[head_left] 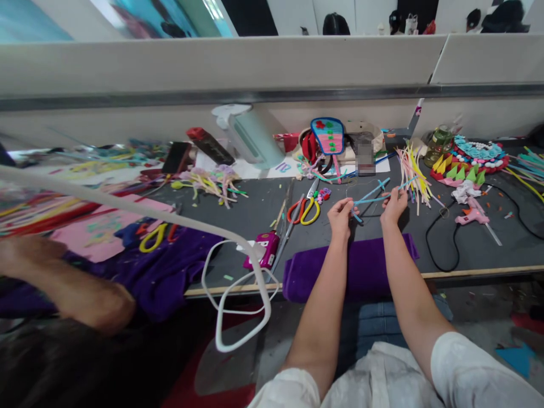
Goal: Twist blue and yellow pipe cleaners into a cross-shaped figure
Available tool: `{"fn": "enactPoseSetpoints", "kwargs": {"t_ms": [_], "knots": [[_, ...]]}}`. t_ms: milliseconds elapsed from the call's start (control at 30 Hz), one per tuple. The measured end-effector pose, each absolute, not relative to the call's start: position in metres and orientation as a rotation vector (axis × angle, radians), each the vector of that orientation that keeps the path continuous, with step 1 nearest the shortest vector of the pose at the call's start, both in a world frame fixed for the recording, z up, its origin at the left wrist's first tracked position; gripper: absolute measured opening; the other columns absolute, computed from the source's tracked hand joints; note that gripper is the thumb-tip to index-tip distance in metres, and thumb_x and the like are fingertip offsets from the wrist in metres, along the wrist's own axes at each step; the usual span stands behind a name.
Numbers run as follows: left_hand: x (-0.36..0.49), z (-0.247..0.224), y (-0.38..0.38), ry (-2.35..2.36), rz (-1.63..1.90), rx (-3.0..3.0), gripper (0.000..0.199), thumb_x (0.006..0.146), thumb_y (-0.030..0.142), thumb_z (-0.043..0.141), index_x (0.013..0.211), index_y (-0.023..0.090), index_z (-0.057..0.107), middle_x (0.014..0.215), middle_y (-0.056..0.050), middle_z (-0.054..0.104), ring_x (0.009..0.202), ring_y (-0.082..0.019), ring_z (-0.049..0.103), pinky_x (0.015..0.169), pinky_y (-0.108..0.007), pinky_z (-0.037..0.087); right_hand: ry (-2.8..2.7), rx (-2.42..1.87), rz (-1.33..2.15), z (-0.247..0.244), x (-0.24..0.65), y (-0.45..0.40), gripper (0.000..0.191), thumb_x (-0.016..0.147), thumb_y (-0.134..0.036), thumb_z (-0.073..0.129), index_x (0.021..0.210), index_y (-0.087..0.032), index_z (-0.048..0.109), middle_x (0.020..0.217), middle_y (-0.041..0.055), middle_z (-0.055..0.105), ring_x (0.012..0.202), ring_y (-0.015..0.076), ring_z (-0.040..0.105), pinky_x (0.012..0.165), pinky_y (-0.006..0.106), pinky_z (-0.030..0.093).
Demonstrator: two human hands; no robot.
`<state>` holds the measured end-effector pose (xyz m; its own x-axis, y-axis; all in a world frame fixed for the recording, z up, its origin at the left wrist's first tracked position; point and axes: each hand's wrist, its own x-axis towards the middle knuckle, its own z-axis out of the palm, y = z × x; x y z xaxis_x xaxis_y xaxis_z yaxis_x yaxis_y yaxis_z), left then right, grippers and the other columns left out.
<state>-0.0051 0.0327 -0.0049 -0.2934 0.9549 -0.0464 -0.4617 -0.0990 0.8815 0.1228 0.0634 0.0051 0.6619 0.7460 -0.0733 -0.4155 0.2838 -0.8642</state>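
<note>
Blue pipe cleaners [370, 199] stretch between my two hands above the dark table. My left hand [340, 216] pinches them at one end, where a short blue piece hangs below the fingers. With closed fingers, my right hand [394, 205] grips the other end. Beneath my wrists lies a folded purple cloth [369, 266] at the table's front edge. Left of my left hand are scissors with a yellow and a red handle [306, 211], and small purple and pink flowers [323, 195] rest beside them. A bundle of pale pipe cleaners [413, 170] lies beyond my right hand.
A pink glue gun [474, 213] with a black cord lies at right, near a decorated round piece [478, 156]. A pale pitcher [250, 136] stands behind. A white cable [187, 218] crosses the left foreground. Another person's arm [72, 283] rests at far left.
</note>
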Motion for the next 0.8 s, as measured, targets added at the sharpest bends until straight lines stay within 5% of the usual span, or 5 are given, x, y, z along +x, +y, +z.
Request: {"fn": "enactPoseSetpoints", "kwargs": {"t_ms": [333,600,800], "knots": [[-0.0089,-0.0017,0.0336,0.954,1.735,0.717,0.034,0.059,0.033,0.081,0.084,0.013,0.07,0.069,-0.001,0.063,0.058,-0.01,0.06,0.059,-0.026,0.053,-0.62,-1.126,1.173,0.0074,0.1163,0.0591,0.025,0.068,-0.025,0.058,0.087,-0.011,0.067,0.035,-0.0102,0.042,0.029,0.0036,0.022,0.033,0.019,0.012],[-0.0119,-0.0031,0.0381,0.956,1.806,0.676,0.034,0.059,0.033,0.081,0.084,0.014,0.07,0.07,-0.001,0.063,0.058,-0.01,0.06,0.059,-0.025,0.053,-0.694,-1.266,1.176,0.0067,0.117,0.0592,0.029,0.065,-0.028,0.056,0.086,-0.012,0.069,0.037,-0.0096,0.04,0.03,0.0057,0.03,0.034,0.02,0.013],[-0.0093,-0.0026,0.0336,0.916,1.686,0.818,0.031,0.062,0.034,0.079,0.086,0.014,0.071,0.069,-0.002,0.063,0.058,-0.011,0.06,0.059,-0.027,0.053,-1.055,-1.333,0.899,0.0009,0.124,0.0606,0.028,0.071,-0.034,0.056,0.082,-0.013,0.072,0.049,-0.0016,0.059,0.045,0.0114,0.047,0.047,0.023,0.036]]}}
